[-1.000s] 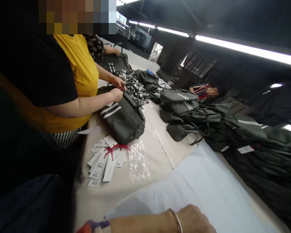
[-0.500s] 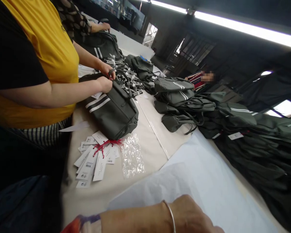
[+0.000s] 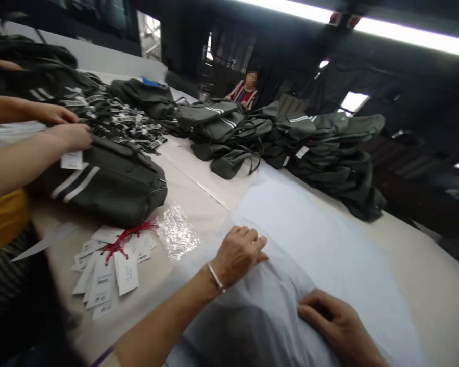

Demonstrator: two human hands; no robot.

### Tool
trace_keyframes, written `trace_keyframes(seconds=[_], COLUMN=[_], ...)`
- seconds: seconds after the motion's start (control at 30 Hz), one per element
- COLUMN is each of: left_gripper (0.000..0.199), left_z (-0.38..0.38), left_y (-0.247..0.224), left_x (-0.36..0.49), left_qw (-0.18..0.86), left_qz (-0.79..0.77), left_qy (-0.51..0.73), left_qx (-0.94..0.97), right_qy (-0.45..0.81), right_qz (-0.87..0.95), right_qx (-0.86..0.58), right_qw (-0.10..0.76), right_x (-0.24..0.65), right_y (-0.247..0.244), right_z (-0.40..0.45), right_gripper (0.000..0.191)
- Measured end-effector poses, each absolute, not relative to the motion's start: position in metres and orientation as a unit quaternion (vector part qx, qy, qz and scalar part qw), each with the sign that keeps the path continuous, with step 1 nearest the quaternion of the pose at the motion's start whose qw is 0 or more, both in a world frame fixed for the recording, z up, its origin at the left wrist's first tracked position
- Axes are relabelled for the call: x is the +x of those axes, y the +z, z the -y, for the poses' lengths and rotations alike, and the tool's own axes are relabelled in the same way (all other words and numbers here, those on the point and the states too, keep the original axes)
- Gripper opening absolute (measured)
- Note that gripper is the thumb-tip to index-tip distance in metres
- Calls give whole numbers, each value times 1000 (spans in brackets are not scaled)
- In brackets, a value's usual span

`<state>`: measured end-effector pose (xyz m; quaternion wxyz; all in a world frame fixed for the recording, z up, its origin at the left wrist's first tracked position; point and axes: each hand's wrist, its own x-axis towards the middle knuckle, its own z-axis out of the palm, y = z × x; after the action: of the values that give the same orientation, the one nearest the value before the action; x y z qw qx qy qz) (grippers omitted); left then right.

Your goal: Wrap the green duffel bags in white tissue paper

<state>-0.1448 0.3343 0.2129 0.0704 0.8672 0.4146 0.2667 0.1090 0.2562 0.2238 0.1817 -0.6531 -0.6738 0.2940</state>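
Observation:
A translucent plastic bag [image 3: 252,311] with something dark inside lies at the bottom centre. My left hand [image 3: 240,252], with a bracelet on the wrist, pinches the bag's upper edge. On the bag's right side, my right hand [image 3: 331,318] curls its thumb and fingers round the film. Under and beyond them spreads a sheet of pale bluish plastic [image 3: 309,229] on the cream table [image 3: 432,265]. What the bag holds cannot be made out through the film.
At the left, a person's hands [image 3: 67,132] work on a dark striped bag [image 3: 115,183]. White tags [image 3: 103,275] with red strings and a crumpled clear wrapper [image 3: 178,232] lie nearby. Piled dark bags [image 3: 317,148] line the far side. Another person [image 3: 245,94] is behind them.
The view has swung right. My left hand now shows whole, gripping the bag's film, and my right hand has come into view on it. The filled bag now shows in front of me.

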Motion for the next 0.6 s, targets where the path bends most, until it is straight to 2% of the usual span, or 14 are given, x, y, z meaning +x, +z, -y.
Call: trace_keyframes(seconds=[0.07,0.13,0.23,0.37,0.43,0.5,0.53,0.6], left_gripper=[16,11,19,33,37,42,43,41], left_z=[-309,-279,-242,-237,-244,-249,-249,-249], left_y=[231,239,226,198,192,192,193,195], left_x=[-147,-143,-131,-126,-128,-130,-130,-128], left_qw=[49,49,15,-8,-14,-24,-28,-32], left_qz=[-351,-241,-156,-215,-228,-232,-235,-247], left_qy=[360,389,364,308,289,285,285,291], left_qx=[863,888,918,927,930,930,929,924], right_qy=[333,344,351,382,309,179,119,37], right_qz=[668,667,667,644,650,696,735,817], right_qx=[-646,-643,-632,-613,-624,-612,-589,-523], right_qw=[161,154,183,253,306,331,314,240], right_x=[108,109,110,120,130,137,138,137], right_y=[228,229,226,246,268,285,287,278], right_z=[-264,-269,-274,-270,-253,-224,-208,-178], right_gripper=[32,29,26,35,38,37,40,57])
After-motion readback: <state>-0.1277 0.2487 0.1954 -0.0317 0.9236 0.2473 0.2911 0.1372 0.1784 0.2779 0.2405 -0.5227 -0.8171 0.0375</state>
